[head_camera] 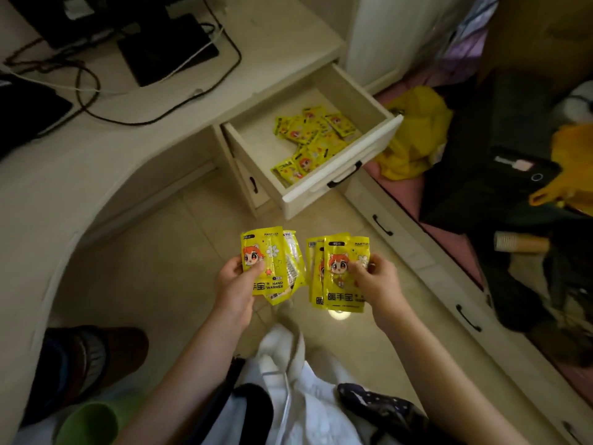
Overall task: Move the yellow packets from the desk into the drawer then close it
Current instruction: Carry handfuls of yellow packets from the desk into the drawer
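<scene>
Both hands are up in front of the person, each holding a fan of yellow packets. Her left hand (236, 281) grips a small bunch (272, 263) with the thumb pressed across the cartoon face on the front packet; at least one more packet shows behind it, turned so its pale back faces out. The right hand (375, 281) pinches a second bunch (341, 274) with fingertips on the front packet, and two or three more are stacked just behind it to the left. The two bunches sit near each other but do not touch, over the pale tiled floor (154, 284).

Lower down, a white garment (288, 380) covers the lap, with a green cup-like shape (86, 422) at the left and a dark slipper (93, 358) under the desk edge.

Beyond the hands, the drawer (340, 170) stands pulled well out from the cream desk (96, 162), its dark handle facing the floor. Inside it lies a loose heap of more yellow packets (313, 136), spread along the right half and toward the front wall.

Farther back on the desk top are black cables (154, 118) and dark flat devices (167, 49). To the right of the drawer, a yellow bag (417, 136) sits crumpled on a pink surface among dark clutter.
</scene>
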Demonstrator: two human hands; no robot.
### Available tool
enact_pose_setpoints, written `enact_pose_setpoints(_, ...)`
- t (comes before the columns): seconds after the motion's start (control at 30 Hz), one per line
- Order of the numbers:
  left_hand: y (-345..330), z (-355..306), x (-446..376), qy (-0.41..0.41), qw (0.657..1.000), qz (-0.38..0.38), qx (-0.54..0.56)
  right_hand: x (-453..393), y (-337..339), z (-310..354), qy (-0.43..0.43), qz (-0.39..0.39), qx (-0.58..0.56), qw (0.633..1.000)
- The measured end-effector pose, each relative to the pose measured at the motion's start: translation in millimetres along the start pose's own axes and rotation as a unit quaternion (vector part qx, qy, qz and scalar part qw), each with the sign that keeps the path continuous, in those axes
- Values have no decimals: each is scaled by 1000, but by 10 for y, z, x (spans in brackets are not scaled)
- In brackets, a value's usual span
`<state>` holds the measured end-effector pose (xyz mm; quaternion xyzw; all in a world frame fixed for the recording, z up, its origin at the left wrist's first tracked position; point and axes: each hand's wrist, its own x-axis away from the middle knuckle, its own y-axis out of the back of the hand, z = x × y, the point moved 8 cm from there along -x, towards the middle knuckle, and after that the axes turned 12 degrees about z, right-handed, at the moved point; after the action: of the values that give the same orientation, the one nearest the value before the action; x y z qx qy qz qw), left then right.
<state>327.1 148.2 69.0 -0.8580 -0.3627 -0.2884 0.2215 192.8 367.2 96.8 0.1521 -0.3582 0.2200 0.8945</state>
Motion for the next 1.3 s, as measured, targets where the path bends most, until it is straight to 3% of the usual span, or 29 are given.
enact_pose_setpoints(0.27,-587,-364,-738,10,999,17,-32,-719,355,591,12,-18,-31,999)
enact_pose_setpoints(0.73,-1294,-1130,-2039,30,1000,-2,0,-2120,595,1870,15,-3,20,1000)
enact_pose_setpoints(1.07,-1754,-1187,-2584,58,989,-78,110,-3066,849,2540,13,69,132,989)
enact_pose_setpoints(1.3,-1990,-1063,-2754,64,968,-149,190,-3663,764,2902,11,163,253,953)
